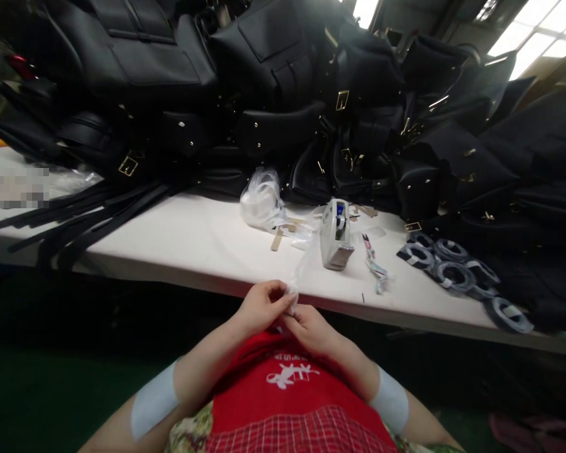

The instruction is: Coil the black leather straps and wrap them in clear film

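My left hand (264,307) and my right hand (314,328) meet in front of the red apron, just off the table's near edge. The fingers of both are pinched on a thin, translucent white strip (294,290). From my hands the strip runs up onto the table, toward a loose bundle of similar white strips (263,200). Parts of the strip between my fingers are hidden. A grey-white device, like a tape dispenser (336,238), stands on the table beyond my right hand. Beside it lies a small red-handled tool (370,248), its kind unclear.
Black leather bags (283,126) with gold buckles are piled along the back of the white table (179,245). Long black straps (89,211) hang over its edge at left. Several coiled rolls (455,275) lie at right. Small brown pieces (277,240) are scattered near the bundle.
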A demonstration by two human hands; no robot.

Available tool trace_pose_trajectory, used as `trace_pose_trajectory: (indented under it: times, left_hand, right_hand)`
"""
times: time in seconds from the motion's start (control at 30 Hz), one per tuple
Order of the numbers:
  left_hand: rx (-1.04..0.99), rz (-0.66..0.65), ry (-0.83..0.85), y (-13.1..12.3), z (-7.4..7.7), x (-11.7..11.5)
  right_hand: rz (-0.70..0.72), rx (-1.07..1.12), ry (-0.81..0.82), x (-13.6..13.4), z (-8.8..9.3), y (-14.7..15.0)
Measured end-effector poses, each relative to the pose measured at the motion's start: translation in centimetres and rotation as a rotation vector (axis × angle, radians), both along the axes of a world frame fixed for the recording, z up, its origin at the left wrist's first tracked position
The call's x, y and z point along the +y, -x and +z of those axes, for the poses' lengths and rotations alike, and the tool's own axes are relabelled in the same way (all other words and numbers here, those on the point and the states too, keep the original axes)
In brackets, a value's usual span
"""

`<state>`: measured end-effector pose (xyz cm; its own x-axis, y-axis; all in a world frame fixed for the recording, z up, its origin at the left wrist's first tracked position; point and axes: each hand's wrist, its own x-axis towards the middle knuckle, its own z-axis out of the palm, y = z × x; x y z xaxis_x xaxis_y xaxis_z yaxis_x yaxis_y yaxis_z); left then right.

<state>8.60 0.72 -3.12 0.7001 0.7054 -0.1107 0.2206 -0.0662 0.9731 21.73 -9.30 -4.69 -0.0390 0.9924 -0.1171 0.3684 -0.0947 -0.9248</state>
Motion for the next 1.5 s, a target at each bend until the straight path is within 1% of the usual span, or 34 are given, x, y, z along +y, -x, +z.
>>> trace_pose_trajectory:
  times: [0.07, 0.1, 0.13, 0.17, 0.23, 0.27, 0.33, 0.43, 0.5, 0.57, 0.63, 0.73, 0.77, 0.83, 0.93, 0.97, 1.03, 1.13, 1.2, 1.27, 1.33, 1.4, 1.43, 1.5]
  left_hand:
    - [-0.035, 0.128, -0.027, -0.3, -0.2, -0.3]
    - [-0.049, 0.145, -0.043, -0.2, -0.2, -0.5]
    - [-0.059, 0.114, -0.051, 0.0, -0.3, -0.6]
    - [-0.07, 0.052, -0.051, 0.2, -0.3, -0.7]
    - [-0.076, -0.094, -0.032, 0.8, -0.5, -0.9]
    - [-0.07, -0.143, -0.03, 1.1, -0.6, -1.0]
    - [-0.043, -0.191, -0.029, 1.5, -1.0, -1.2]
    - [-0.013, -0.233, -0.008, 2.2, -1.7, -1.5]
    - [-0.01, -0.275, 0.016, 2.7, -2.1, -1.6]
    - [0.017, -0.306, 0.015, 3.2, -2.5, -1.6]
    - [0.086, -0.345, 0.004, 3.7, -3.1, -1.6]
    - [0.266, -0.389, -0.039, 4.0, -4.1, -1.2]
    - [0.301, -0.381, -0.071, 4.0, -4.2, -1.1]
    - [0.283, -0.287, -0.142, 3.7, -3.9, -0.6]
    - [0.116, -0.02, -0.212, 2.6, -2.1, 0.3]
    - [0.072, 0.055, -0.222, 2.1, -1.4, 0.5]
    - [0.027, 0.145, -0.235, 1.0, -0.2, 1.0]
    - [0.035, 0.185, -0.27, -0.5, 0.7, 1.4]
    - [0.041, 0.201, -0.311, -1.0, 0.7, 1.6]
    - [0.016, 0.217, -0.321, -1.2, 0.4, 1.7]
    - [-0.045, 0.204, -0.219, -1.0, 0.3, 1.7]
    - [-0.121, 0.159, -0.02, -0.6, 0.3, 1.7]
    - [-0.156, 0.129, 0.085, -0.4, 0.4, 1.6]
    - [-0.218, 0.072, 0.256, 0.0, 0.5, 1.5]
  right_hand:
    - [-0.012, 0.095, 0.017, 0.0, -0.7, -0.2]
    - [-0.02, 0.206, 0.01, 0.1, -0.8, -0.6]
    - [-0.035, 0.349, 0.0, 0.3, -0.7, -1.0]
    - [-0.06, 0.508, -0.004, 0.5, -0.6, -1.4]
    - [-0.151, 0.798, 0.024, 1.0, -0.2, -2.2]
    - [-0.213, 0.898, 0.047, 1.3, -0.1, -2.5]
    - [-0.333, 1.012, 0.087, 1.8, 0.2, -2.9]
    - [-0.452, 1.052, 0.129, 2.4, 0.1, -3.0]
    - [-0.508, 1.003, 0.122, 2.6, -0.1, -3.1]
    - [-0.555, 0.873, 0.077, 2.9, -0.3, -3.4]
    - [-0.585, 0.742, 0.022, 3.1, -0.5, -3.9]
    - [-0.578, 0.609, -0.036, 3.2, -0.3, -4.5]
    - [-0.553, 0.511, -0.063, 3.1, -0.2, -4.6]
    - [-0.473, 0.219, -0.122, 2.7, 0.3, -4.4]
    - [-0.345, -0.248, -0.19, 2.0, 0.8, -3.3]
    - [-0.313, -0.365, -0.204, 1.8, 0.9, -2.8]
    - [-0.248, -0.526, -0.228, 1.4, 0.7, -1.8]
    - [-0.158, -0.575, -0.262, 1.1, 0.1, -0.6]
    - [-0.122, -0.563, -0.268, 1.0, -0.2, -0.2]
    - [-0.119, -0.552, -0.249, 0.9, -0.1, -0.2]
    - [-0.171, -0.506, -0.236, 1.0, 0.4, -0.6]
    - [-0.25, -0.4, -0.255, 1.2, 1.0, -1.2]
    - [-0.264, -0.329, -0.262, 1.3, 1.4, -1.4]
    - [-0.202, -0.171, -0.231, 1.7, 1.8, -1.6]
